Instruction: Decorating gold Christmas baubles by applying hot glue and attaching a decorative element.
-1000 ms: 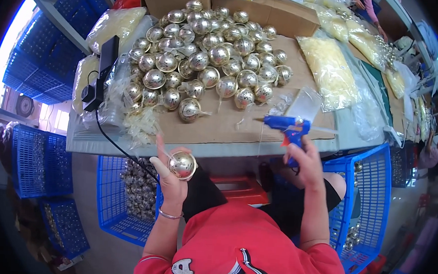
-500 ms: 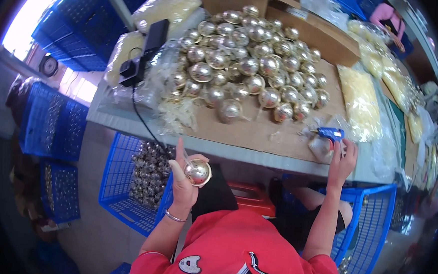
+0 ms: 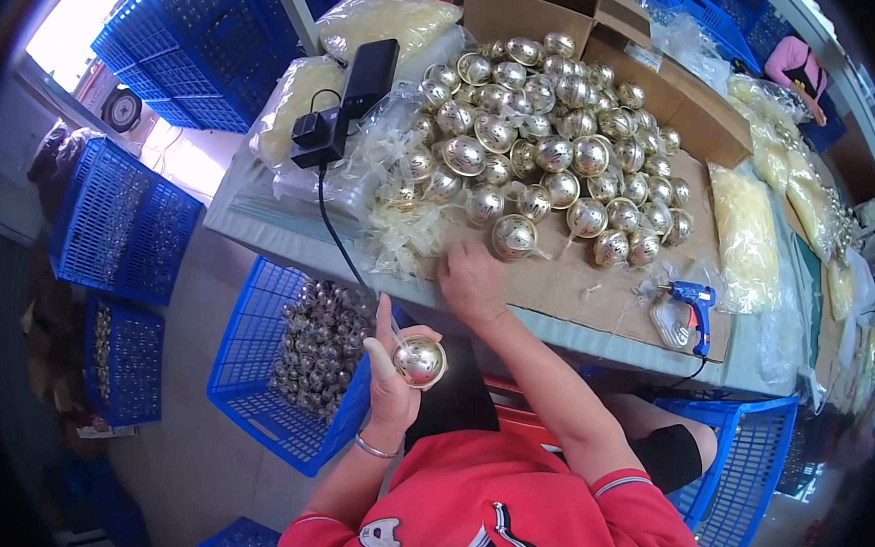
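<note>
My left hand (image 3: 390,389) is closed round a gold ball ornament (image 3: 419,361) with a dark pattern, above the table's front edge. A thin translucent strip sticks up from the ball beside my fingers. My right hand (image 3: 472,284) rests on the table's front part, its fingers curled down beside a heap of clear plastic strips (image 3: 407,234); its fingertips are largely hidden. Just beyond it lies a single gold ball (image 3: 514,237), in front of a large pile of gold balls (image 3: 555,152). A blue glue gun (image 3: 694,297) stands at the right near the edge.
A black power adapter (image 3: 320,136) trails a cable over the front edge. Bags of pale yellow sticks (image 3: 742,237) lie right and far left. An open cardboard box (image 3: 529,13) is behind the pile. Blue crates (image 3: 236,367) stand beside my legs. Another person (image 3: 798,75) sits far right.
My right hand has left the glue gun, now upright at the right, and crossed leftward to the plastic strips. My left hand still holds the ball. The view has shifted slightly.
</note>
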